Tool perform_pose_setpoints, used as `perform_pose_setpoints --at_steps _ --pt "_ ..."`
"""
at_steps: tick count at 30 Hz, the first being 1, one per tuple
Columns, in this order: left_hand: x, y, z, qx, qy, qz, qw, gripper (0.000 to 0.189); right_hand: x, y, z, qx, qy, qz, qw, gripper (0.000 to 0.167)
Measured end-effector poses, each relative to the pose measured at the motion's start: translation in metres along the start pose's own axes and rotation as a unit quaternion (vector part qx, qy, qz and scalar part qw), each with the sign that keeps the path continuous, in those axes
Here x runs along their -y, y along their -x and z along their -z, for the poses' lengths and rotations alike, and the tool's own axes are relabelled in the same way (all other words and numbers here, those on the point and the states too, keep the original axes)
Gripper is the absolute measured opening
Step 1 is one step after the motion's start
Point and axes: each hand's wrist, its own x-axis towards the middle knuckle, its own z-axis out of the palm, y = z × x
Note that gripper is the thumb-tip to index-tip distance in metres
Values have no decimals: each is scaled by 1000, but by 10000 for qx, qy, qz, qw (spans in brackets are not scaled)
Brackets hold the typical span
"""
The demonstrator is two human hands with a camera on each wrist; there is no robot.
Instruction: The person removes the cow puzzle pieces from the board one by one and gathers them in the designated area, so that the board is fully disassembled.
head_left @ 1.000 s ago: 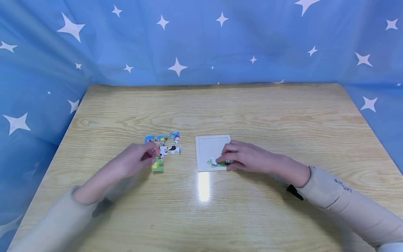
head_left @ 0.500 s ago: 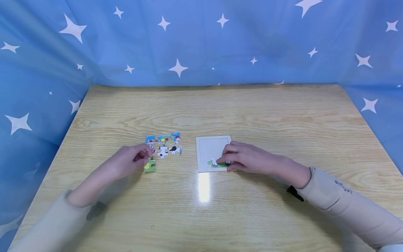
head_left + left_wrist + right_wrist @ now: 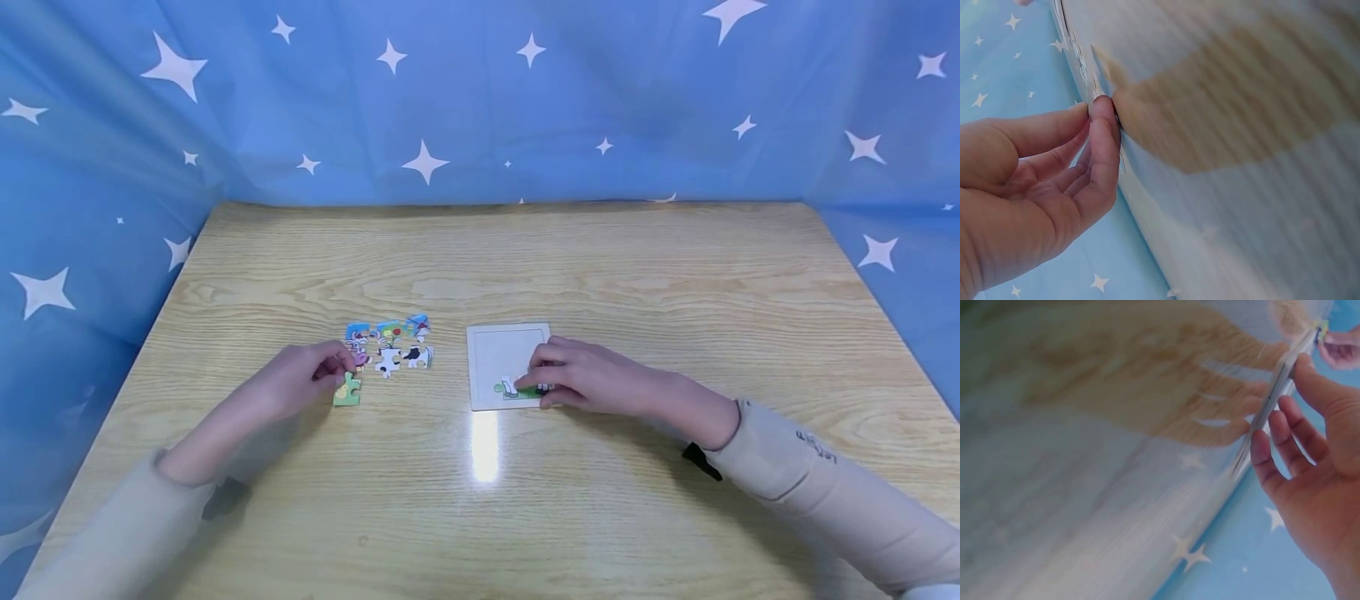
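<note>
My left hand point(image 3: 303, 379) pinches a green jigsaw puzzle piece point(image 3: 348, 392) with a yellow figure between thumb and fingertips, just left of the loose pieces. In the left wrist view, thumb and fingertips meet low over the table, and the piece is hardly visible. My right hand point(image 3: 592, 375) rests at the right side of a white square puzzle tray point(image 3: 506, 346), its fingertips touching green-and-white puzzle pieces point(image 3: 510, 387) along the tray's near edge. The hand partly covers these. From the right wrist view, the fingers are loosely bent against the tray's side.
Several loose puzzle pieces point(image 3: 388, 360) lie in rows left of the tray, with blue sky and black-and-white cow parts. The wooden table point(image 3: 480, 258) ends at a blue star-patterned cloth point(image 3: 480, 100) behind. A light reflection shines on the tabletop before the tray.
My left hand has drawn back leftward with the green puzzle piece, which is now turned differently. This uncovers a pink-marked piece in the loose rows. My right hand stays at the tray.
</note>
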Motion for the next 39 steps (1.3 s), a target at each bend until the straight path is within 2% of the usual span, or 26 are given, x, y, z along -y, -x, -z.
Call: perform_pose_setpoints --at_steps 24,29,32,36,39 --pt "-5 2 5 -41 68 267 9996 9 1 1 1 100 -77 -101 9999 35" --pt "-12 3 3 -45 300 93 9995 8 1 1 3 261 -94 -267 9993 37" --pt "-19 2 -1 -1 447 -101 9989 7 1 1 4 281 -210 -355 9988 32" --pt "-32 -3 -7 53 449 -355 9983 6 2 0 4 276 -256 -490 9981 25" --pt "-41 -9 -10 99 463 -489 9977 5 3 0 4 293 -236 -587 9976 25"
